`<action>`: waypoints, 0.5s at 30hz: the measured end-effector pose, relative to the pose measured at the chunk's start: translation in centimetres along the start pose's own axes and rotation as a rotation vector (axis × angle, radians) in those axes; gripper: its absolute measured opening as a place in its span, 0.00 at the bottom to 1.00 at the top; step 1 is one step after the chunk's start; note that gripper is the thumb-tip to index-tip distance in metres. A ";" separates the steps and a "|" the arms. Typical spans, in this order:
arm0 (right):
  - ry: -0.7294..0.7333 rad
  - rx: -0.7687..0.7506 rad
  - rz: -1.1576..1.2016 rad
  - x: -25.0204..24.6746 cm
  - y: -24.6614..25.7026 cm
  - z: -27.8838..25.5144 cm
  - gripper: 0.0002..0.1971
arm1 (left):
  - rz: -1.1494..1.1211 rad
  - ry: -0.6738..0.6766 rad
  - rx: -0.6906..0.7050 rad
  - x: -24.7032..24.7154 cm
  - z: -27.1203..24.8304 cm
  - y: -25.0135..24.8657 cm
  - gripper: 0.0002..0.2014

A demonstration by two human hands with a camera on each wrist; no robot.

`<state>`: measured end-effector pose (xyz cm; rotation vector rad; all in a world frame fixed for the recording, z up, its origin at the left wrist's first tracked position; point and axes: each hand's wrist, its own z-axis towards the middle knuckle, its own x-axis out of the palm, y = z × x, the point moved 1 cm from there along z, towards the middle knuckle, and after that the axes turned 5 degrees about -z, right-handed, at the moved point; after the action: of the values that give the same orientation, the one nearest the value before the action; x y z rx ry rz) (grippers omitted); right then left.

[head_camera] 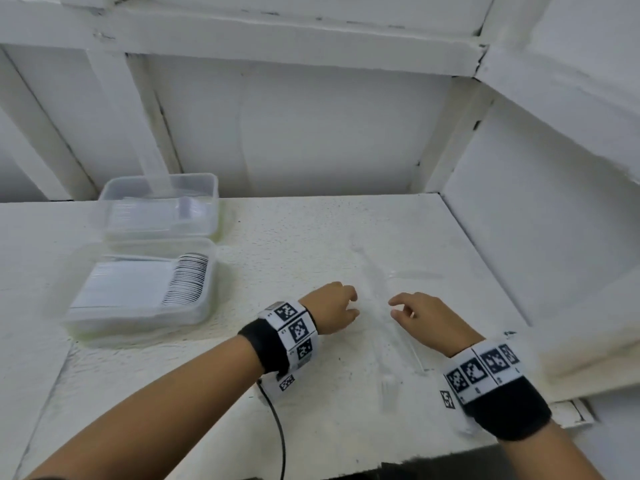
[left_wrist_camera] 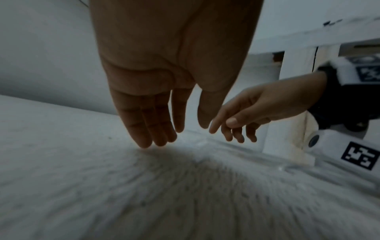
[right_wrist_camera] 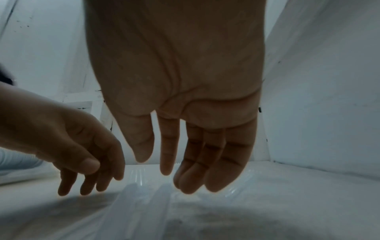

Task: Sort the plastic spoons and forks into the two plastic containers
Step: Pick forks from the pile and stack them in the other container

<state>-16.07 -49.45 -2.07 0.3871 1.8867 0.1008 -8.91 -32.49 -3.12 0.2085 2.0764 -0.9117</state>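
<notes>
item: left hand (head_camera: 334,308), lower centre of the head view. hovers low over the table (head_camera: 277,244), palm down, fingers loosely extended and lying close together, thumb a little apart. holds nothing. in the left wrist view the fingertips (left_wrist_camera: 144,142) come down almost to the surface; contact cannot be told.

item: right hand (head_camera: 420,315), just right of the left one, the two near each other but apart. fingers relaxed, slightly fanned, thumb free. holds nothing. both hands seem poised either side of the loose pieces so as to pick from them.

item: cutlery (head_camera: 384,296), clear plastic, lying loose on the table between and just beyond the hands, with more trailing toward the lower edge of the frame. so transparent against the white top that spoons and forks cannot be told apart, nor counted. in the right wrist view it shows as faint glints under the fingers (right_wrist_camera: 205,170).

item: near container (head_camera: 204,306), centre left of the head view, holding a neat row of nested pieces with handles laid flat, packed that way likely to save room.

item: far container (head_camera: 207,188), touching or just behind the near one, also partly filled with clear pieces; kind cannot be told.

item: cable (head_camera: 278,434), black, running from the left wrist band off the lower edge.

judgement: sorting looks well advanced; a few pieces remain to lift.
</notes>
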 end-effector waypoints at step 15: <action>0.018 0.021 0.127 2.2 2.2 -0.1 0.20 | 0.160 0.195 -0.066 0.6 -0.6 1.6 0.06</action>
<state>-16.38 -46.66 -3.44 0.5216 1.8817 0.1698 -8.94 -31.08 -4.16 0.4371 2.2285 -0.7493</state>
